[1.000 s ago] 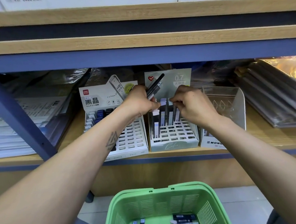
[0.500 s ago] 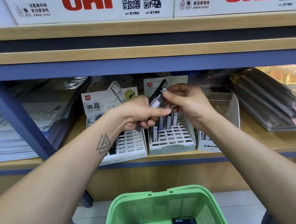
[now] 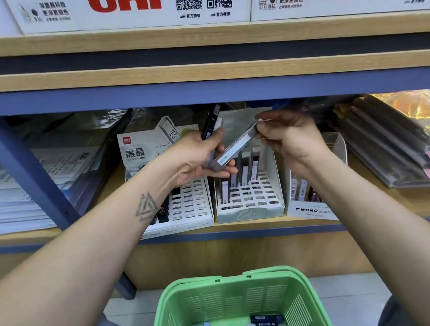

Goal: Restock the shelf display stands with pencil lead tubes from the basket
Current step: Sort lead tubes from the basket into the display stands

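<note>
Since a moment ago the right hand [image 3: 292,142] has drawn one clear lead tube [image 3: 236,148] up from the left hand [image 3: 198,156], pinching its tip above the middle stand [image 3: 250,208] at the shelf's front edge. The left fingers curl round the remaining black tubes [image 3: 210,123]; a loosened grip could drop them past the green basket [image 3: 240,306].

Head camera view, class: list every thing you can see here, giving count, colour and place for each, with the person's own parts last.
Basket: one, green, bottom centre, lead tubes inside.
Deli display stand: one, white, shelf left of centre.
Middle display stand: one, pale green-white, shelf centre, several tubes standing in it.
Mono stand: one, clear and white, right of it.
Uni boxes: two, white with red lettering, top shelf.
Lead tube: one, clear grey, held between both hands.
Dark tubes: black, in left hand.
Left hand: grips tubes.
Right hand: pinches tube's top end.
</note>
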`<action>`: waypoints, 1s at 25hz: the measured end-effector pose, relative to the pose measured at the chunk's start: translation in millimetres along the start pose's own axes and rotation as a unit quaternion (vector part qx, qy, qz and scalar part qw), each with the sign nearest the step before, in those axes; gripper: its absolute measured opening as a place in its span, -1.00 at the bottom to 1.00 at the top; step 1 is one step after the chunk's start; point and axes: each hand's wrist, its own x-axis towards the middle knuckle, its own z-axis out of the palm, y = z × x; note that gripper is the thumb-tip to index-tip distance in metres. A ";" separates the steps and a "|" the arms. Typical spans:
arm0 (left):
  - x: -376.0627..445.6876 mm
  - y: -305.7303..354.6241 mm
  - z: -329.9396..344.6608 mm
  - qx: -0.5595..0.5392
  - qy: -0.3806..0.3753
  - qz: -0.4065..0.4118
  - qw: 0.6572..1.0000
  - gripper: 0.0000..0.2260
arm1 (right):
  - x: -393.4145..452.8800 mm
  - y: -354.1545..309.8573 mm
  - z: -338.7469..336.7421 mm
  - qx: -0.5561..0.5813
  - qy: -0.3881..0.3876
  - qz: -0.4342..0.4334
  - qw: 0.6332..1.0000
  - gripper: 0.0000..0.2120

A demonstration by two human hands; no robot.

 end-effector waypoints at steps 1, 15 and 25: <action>1.1 -0.2 -0.2 0.039 0.032 0.013 0.999 -0.64 | 1.3 -2.9 -6.4 -0.015 0.004 -0.008 1.000 -0.84; 21.2 -14.2 6.7 0.343 0.127 0.091 0.926 -0.82 | 7.3 19.0 -12.6 -0.351 -0.047 -0.101 0.930 -0.78; 25.0 -14.0 6.1 0.341 0.134 0.080 0.927 -0.72 | 5.6 8.0 -14.0 -0.385 -0.088 -0.102 0.913 -0.79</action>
